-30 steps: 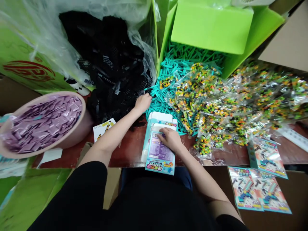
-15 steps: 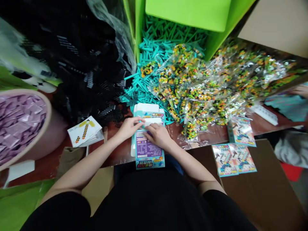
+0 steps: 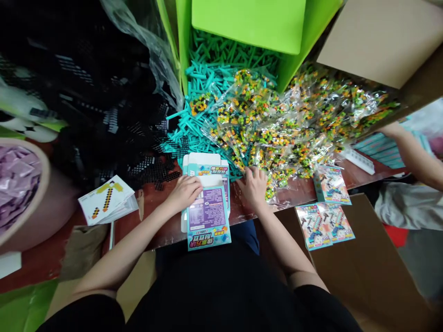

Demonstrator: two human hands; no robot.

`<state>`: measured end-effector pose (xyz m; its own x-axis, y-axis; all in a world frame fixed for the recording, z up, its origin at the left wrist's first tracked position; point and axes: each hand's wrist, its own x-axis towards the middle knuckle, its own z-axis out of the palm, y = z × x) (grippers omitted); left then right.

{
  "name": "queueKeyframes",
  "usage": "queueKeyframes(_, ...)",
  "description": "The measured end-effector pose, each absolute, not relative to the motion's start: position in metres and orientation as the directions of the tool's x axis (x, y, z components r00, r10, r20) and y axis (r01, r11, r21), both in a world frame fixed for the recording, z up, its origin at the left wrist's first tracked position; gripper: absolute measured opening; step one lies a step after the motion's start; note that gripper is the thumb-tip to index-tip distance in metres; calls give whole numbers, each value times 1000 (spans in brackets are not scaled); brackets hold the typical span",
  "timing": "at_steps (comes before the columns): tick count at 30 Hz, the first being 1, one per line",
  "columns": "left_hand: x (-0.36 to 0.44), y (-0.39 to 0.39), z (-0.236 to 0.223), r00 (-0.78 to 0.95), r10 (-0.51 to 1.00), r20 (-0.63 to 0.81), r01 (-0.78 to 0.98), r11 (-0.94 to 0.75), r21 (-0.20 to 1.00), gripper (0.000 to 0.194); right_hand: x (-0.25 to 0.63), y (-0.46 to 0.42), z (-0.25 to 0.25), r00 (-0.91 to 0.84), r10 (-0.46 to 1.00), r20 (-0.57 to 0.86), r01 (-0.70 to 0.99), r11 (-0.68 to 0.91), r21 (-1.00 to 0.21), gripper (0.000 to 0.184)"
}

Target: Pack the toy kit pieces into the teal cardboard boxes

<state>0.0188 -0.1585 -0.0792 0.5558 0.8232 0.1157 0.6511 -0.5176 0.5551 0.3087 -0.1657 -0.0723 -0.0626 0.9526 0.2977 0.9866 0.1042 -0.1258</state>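
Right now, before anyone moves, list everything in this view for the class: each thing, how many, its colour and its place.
teal plastic sticks: many, teal, in and spilling from a green carton, top centre
black plastic mesh pieces: a heap, black, left of centre
clear bags of small blocks: many, orange, green and black, right of centre
pink tub: one, pink, far left, holding lilac sachets
pickaxe card: one, white, left of the box
printed box: one, teal and purple, front centre
printed cards: three, multicoloured, front right
co-worker's arm: one, bare, far right
left hand: one, on the box
right hand: one, on the bags
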Motion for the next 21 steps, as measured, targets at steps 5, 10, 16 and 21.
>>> queueKeyframes(5,23,-155,-77,444,887,123,713,-434,550,32,305,-137,-66,-33,963,267,997,52,-62,14)
queueKeyframes(10,16,-155,-69,302,937,174,646,-336,685,25,319,-140,-24,68,953,295,815,117,-568,18)
queueKeyframes(16,29,-142,-45,102,980,170,143,-184,973,67,295,-125,6,-81,996,-33,281,-9,-960,31)
queueKeyframes(21,39,-128,-33,-3,1000,26,-49,-26,998,46,255,-108,-9,-216,970,-113,-51,-127,-991,60)
